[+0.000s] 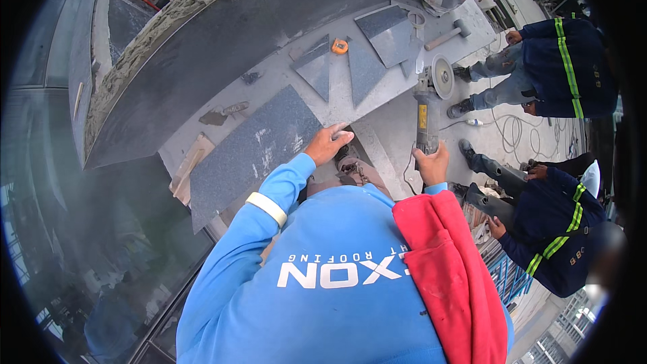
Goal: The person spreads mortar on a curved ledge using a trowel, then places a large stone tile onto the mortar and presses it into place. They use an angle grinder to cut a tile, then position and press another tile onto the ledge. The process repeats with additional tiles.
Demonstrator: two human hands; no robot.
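**Grey angle grinder in the right hand; dark speckled stone slab beside the left hand**

Directions are read as on a clock face, with twelve at the top of the view. The right fingers are wrapped about the rear end of the grinder, whose body points from them toward twelve; its round, pale cutting disc stands at the far end, well clear of the fingers. The left fingers are bent near the slab's corner, the slab extending from them toward nine. Whether they touch it cannot be told.

The slab rests on a pale, dusty ledge. At ten to eleven o'clock from its middle lies a trowel; at eight to nine, a light wooden offcut. Toward twelve from the left hand sits a small orange tape measure, between two dark triangular stone pieces. Toward twelve from the disc lies a dark-headed mallet. Two co-workers in navy jackets with yellow-green bands are at two and four o'clock from the right hand.
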